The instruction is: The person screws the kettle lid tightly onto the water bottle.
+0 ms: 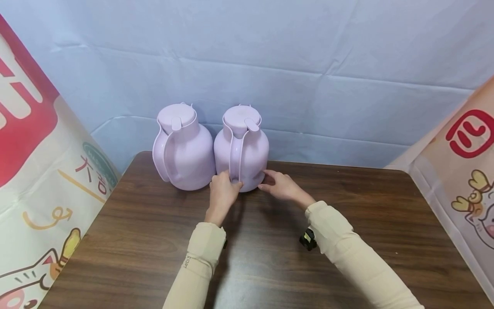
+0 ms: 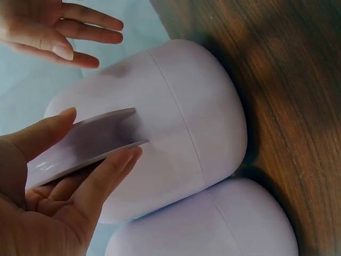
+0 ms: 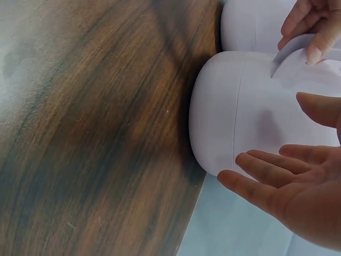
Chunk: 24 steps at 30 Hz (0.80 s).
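Two lilac thermos jugs with lids and loop handles stand side by side at the back of the table. My left hand (image 1: pixel 224 189) grips the lower part of the handle (image 2: pixel 90 140) of the right-hand jug (image 1: pixel 257 150), thumb on one side and fingers on the other. Beside that jug's right side, low down, is my right hand (image 1: pixel 283 185), its fingers spread and relaxed around nothing, as the right wrist view shows. The other jug (image 1: pixel 191 159) stands close against the left of the gripped one, its handle turned to the front left.
The dark wood-grain table (image 1: pixel 270 257) has rounded back corners. Behind it hangs a pale blue cloth (image 1: pixel 293 94). Printed banners flank it on the left (image 1: pixel 23 206) and right (image 1: pixel 463 171). A small black device (image 1: pixel 308 239) sits at the right wrist.
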Each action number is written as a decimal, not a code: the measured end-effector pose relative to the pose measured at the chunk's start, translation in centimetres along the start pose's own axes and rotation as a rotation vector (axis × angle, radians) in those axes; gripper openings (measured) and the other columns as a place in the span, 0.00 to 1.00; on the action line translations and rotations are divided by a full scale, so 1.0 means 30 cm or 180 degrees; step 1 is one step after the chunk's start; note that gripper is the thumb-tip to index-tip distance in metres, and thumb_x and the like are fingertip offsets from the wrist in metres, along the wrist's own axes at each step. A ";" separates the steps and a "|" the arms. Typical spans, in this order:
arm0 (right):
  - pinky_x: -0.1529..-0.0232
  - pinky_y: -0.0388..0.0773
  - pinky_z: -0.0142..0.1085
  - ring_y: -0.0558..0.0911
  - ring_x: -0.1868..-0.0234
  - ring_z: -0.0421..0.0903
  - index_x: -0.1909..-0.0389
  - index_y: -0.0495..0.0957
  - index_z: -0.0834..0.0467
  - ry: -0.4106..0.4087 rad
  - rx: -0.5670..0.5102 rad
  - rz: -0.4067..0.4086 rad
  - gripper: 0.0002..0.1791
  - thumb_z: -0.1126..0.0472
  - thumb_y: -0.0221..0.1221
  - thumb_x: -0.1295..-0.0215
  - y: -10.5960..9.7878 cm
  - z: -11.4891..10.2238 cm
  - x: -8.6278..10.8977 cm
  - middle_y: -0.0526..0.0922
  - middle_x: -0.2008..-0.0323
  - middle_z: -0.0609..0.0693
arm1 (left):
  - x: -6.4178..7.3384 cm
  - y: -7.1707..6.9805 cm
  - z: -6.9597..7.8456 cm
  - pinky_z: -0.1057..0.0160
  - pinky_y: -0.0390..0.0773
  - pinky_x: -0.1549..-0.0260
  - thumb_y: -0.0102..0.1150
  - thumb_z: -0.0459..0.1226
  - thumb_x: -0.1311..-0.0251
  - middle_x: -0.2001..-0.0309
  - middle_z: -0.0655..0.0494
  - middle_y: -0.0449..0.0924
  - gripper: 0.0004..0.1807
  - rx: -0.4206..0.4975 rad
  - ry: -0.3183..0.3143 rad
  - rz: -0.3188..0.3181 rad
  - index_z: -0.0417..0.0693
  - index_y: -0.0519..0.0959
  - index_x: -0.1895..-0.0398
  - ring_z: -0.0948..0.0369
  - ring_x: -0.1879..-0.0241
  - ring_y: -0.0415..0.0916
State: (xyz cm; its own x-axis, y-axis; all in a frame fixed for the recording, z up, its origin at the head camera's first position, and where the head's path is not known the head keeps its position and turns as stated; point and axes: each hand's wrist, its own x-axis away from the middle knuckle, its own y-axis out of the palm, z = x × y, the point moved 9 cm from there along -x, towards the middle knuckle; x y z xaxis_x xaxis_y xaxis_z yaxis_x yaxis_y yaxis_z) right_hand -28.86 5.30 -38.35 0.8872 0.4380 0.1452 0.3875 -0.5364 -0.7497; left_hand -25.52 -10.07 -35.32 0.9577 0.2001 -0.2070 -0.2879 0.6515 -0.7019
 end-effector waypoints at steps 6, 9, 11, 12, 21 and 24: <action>0.48 0.67 0.48 0.72 0.46 0.57 0.38 0.62 0.67 -0.0025 0.0151 -0.0030 0.30 0.55 0.54 0.37 0.002 0.016 0.020 0.73 0.47 0.66 | 0.003 -0.006 -0.002 0.51 0.74 0.70 0.69 0.38 0.58 0.75 0.44 0.80 0.11 -0.0017 0.0022 0.0067 0.39 0.79 0.75 0.44 0.71 0.78; 0.48 0.67 0.48 0.72 0.46 0.58 0.39 0.63 0.68 -0.0046 0.0189 0.0007 0.30 0.55 0.54 0.37 0.001 0.030 0.034 0.72 0.46 0.66 | 0.005 -0.005 -0.008 0.51 0.73 0.71 0.69 0.38 0.57 0.76 0.46 0.80 0.11 -0.0021 0.0010 0.0094 0.40 0.79 0.75 0.45 0.71 0.78; 0.49 0.68 0.48 0.72 0.46 0.59 0.40 0.64 0.68 -0.0078 0.0216 0.0043 0.29 0.56 0.55 0.37 -0.003 0.037 0.043 0.72 0.46 0.66 | 0.007 -0.004 -0.013 0.51 0.73 0.71 0.69 0.39 0.57 0.76 0.46 0.80 0.11 -0.0031 0.0001 0.0113 0.41 0.79 0.75 0.45 0.72 0.78; 0.49 0.68 0.48 0.72 0.46 0.59 0.40 0.64 0.68 -0.0090 0.0219 0.0056 0.28 0.56 0.54 0.37 -0.005 0.041 0.048 0.72 0.46 0.66 | 0.008 -0.003 -0.015 0.52 0.73 0.72 0.69 0.39 0.57 0.77 0.47 0.80 0.11 -0.0025 -0.0008 0.0117 0.42 0.79 0.75 0.46 0.72 0.78; 0.48 0.66 0.50 0.70 0.44 0.60 0.40 0.64 0.68 -0.0030 0.0195 0.0088 0.28 0.55 0.53 0.35 -0.004 0.090 0.091 0.70 0.44 0.66 | 0.026 0.007 -0.043 0.51 0.73 0.69 0.66 0.44 0.51 0.74 0.48 0.80 0.13 0.0158 0.0028 0.0134 0.43 0.77 0.75 0.45 0.69 0.78; 0.49 0.67 0.50 0.71 0.45 0.60 0.39 0.63 0.67 0.0028 0.0117 0.0067 0.28 0.54 0.52 0.35 0.005 0.111 0.109 0.69 0.44 0.66 | 0.038 0.012 -0.060 0.51 0.73 0.67 0.64 0.45 0.50 0.72 0.48 0.82 0.14 0.0198 0.0043 0.0145 0.43 0.78 0.72 0.47 0.67 0.79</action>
State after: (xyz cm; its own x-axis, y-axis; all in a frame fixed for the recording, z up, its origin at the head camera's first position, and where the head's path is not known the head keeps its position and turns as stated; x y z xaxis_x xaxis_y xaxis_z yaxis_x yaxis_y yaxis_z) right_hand -26.75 9.05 -40.16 0.8972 0.4205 0.1347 0.3595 -0.5185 -0.7758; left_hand -24.54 -10.92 -37.03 0.9435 0.2210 -0.2471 -0.3304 0.6863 -0.6479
